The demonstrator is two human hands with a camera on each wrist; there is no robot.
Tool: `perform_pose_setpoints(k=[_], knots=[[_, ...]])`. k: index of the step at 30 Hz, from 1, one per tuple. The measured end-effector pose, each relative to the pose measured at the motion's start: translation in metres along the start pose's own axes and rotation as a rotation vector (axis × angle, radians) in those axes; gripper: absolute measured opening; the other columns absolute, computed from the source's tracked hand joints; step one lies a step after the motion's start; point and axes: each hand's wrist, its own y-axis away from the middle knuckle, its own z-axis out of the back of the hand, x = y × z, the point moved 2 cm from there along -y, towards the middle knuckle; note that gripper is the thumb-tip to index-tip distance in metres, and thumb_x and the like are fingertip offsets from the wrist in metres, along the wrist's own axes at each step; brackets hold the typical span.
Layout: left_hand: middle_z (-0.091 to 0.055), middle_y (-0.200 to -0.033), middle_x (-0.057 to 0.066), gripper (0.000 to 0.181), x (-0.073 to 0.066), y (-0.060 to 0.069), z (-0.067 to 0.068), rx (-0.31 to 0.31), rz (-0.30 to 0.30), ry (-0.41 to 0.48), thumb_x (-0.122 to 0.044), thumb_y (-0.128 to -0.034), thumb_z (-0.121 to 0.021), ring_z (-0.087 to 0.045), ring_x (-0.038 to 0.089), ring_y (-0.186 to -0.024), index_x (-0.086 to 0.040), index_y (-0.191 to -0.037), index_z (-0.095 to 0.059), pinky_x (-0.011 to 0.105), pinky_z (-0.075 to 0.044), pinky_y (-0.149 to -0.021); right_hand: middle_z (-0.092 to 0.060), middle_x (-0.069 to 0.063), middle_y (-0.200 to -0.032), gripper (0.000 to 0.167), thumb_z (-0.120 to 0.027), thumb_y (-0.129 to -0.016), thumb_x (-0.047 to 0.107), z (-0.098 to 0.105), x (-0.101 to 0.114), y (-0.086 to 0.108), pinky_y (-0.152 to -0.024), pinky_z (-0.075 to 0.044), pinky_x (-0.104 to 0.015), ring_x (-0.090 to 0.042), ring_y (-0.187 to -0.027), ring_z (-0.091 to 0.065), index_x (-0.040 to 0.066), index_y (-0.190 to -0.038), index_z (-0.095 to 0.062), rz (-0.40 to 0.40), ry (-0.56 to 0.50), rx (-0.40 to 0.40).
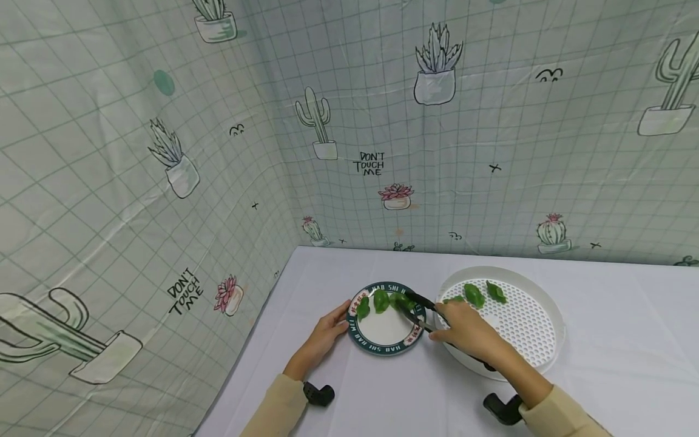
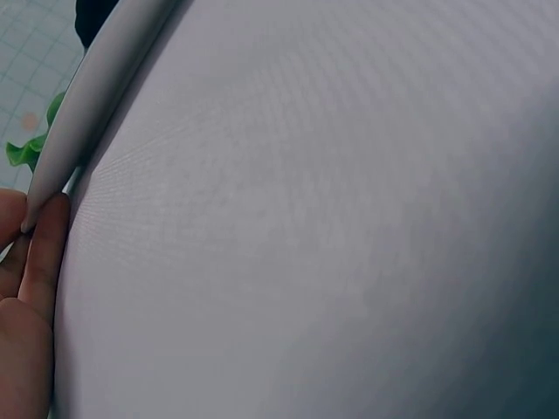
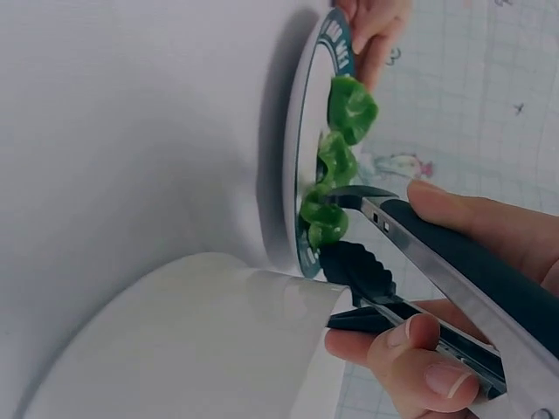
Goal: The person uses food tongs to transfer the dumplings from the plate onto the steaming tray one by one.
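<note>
My left hand (image 1: 329, 325) pinches the left rim of a round plate (image 1: 382, 349) with a green patterned border; in the left wrist view, thumb and fingers (image 2: 48, 253) meet at the rim. Several green, crinkled, dumpling-shaped pieces (image 1: 381, 300) lie along the plate's far side. My right hand (image 1: 466, 328) grips black-and-silver tongs (image 3: 437, 275), reaching left over the plate. Their tips are spread at the rightmost green piece (image 3: 325, 220). The upper tip touches or overlaps it; the lower one appears apart from it.
Close to the plate's right stands a larger white round tray (image 1: 558, 321) with a perforated base and raised rim, partly under my right hand. It holds several more green pieces (image 1: 474, 295). A patterned cloth (image 1: 349, 121) hangs behind and left of the white table (image 1: 382, 400).
</note>
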Motion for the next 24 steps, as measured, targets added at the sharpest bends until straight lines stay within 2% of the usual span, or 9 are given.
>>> perform_pose_setpoints(k=[11, 13, 14, 16, 17, 18, 19, 21, 24], knots=[[-0.030, -0.157, 0.022, 0.053, 0.001, -0.001, 0.000, -0.009, 0.015, -0.011, 0.000, -0.1028, -0.045, -0.022, 0.036, -0.147, 0.007, -0.153, -0.028, 0.049, -0.017, -0.119, -0.063, -0.032, -0.120, 0.058, -0.079, -0.084, 0.015, -0.007, -0.009, 0.002, -0.087, -0.053, -0.055, -0.049, -0.111, -0.059, -0.020, -0.124, -0.057, 0.043, -0.064, -0.038], [-0.030, -0.158, 0.021, 0.053, 0.001, -0.002, 0.000, -0.009, 0.020, -0.004, -0.001, -0.1029, -0.045, -0.022, 0.035, -0.148, 0.006, -0.153, -0.028, 0.048, -0.016, -0.119, -0.067, -0.028, -0.103, 0.060, -0.079, -0.084, 0.015, -0.007, -0.011, 0.003, -0.074, -0.056, -0.047, -0.042, -0.091, -0.064, -0.020, -0.125, -0.056, 0.038, -0.093, -0.044], [-0.030, -0.158, 0.021, 0.053, 0.002, -0.002, 0.000, -0.009, 0.017, 0.001, 0.000, -0.1028, -0.045, -0.022, 0.035, -0.148, 0.006, -0.153, -0.028, 0.048, -0.016, -0.119, -0.067, -0.021, -0.089, 0.060, -0.079, -0.084, 0.015, -0.006, -0.012, 0.004, -0.065, -0.054, -0.041, -0.034, -0.076, -0.062, -0.021, -0.126, -0.055, 0.035, -0.115, -0.046], [-0.030, -0.158, 0.021, 0.053, 0.003, -0.002, 0.000, -0.011, 0.016, 0.001, -0.001, -0.1027, -0.045, -0.021, 0.035, -0.148, 0.006, -0.153, -0.029, 0.048, -0.016, -0.119, -0.057, -0.010, -0.070, 0.062, -0.079, -0.084, 0.016, -0.004, -0.013, 0.007, -0.055, -0.043, -0.033, -0.021, -0.059, -0.045, -0.021, -0.128, -0.053, 0.026, -0.153, -0.050], [-0.030, -0.158, 0.021, 0.053, 0.003, -0.002, 0.000, -0.013, 0.014, -0.001, -0.001, -0.1027, -0.046, -0.021, 0.035, -0.148, 0.006, -0.152, -0.029, 0.049, -0.016, -0.119, -0.050, -0.005, -0.066, 0.063, -0.079, -0.084, 0.016, -0.003, -0.014, 0.008, -0.053, -0.037, -0.031, -0.017, -0.057, -0.036, -0.020, -0.129, -0.053, 0.015, -0.174, -0.047], [-0.031, -0.158, 0.021, 0.053, 0.003, -0.002, 0.000, -0.014, 0.014, -0.005, -0.001, -0.1027, -0.046, -0.021, 0.036, -0.148, 0.006, -0.152, -0.029, 0.049, -0.015, -0.119, -0.049, -0.005, -0.066, 0.064, -0.079, -0.084, 0.017, -0.002, -0.015, 0.009, -0.053, -0.037, -0.031, -0.017, -0.058, -0.036, -0.020, -0.129, -0.053, 0.016, -0.183, -0.049], [-0.031, -0.158, 0.021, 0.053, 0.003, -0.002, 0.000, -0.016, 0.014, -0.009, -0.001, -0.1027, -0.046, -0.022, 0.036, -0.148, 0.006, -0.152, -0.030, 0.049, -0.015, -0.119, -0.055, -0.008, -0.070, 0.065, -0.079, -0.084, 0.019, -0.001, -0.016, 0.011, -0.055, -0.041, -0.031, -0.017, -0.060, -0.043, -0.019, -0.129, -0.054, 0.023, -0.185, -0.056], [-0.032, -0.157, 0.022, 0.053, 0.002, -0.001, 0.000, -0.018, 0.010, -0.018, -0.001, -0.1026, -0.046, -0.023, 0.037, -0.147, 0.006, -0.152, -0.030, 0.050, -0.016, -0.119, -0.066, -0.018, -0.089, 0.066, -0.080, -0.084, 0.022, 0.001, -0.018, 0.014, -0.062, -0.047, -0.035, -0.021, -0.073, -0.055, -0.018, -0.129, -0.055, 0.032, -0.193, -0.065], [-0.031, -0.157, 0.022, 0.053, 0.001, -0.001, 0.000, -0.021, 0.011, -0.014, -0.001, -0.1024, -0.046, -0.024, 0.037, -0.146, 0.006, -0.152, -0.030, 0.050, -0.017, -0.119, -0.068, -0.024, -0.112, 0.065, -0.080, -0.084, 0.024, 0.005, -0.021, 0.021, -0.068, -0.050, -0.038, -0.025, -0.087, -0.060, -0.016, -0.130, -0.056, 0.029, -0.207, -0.074]])
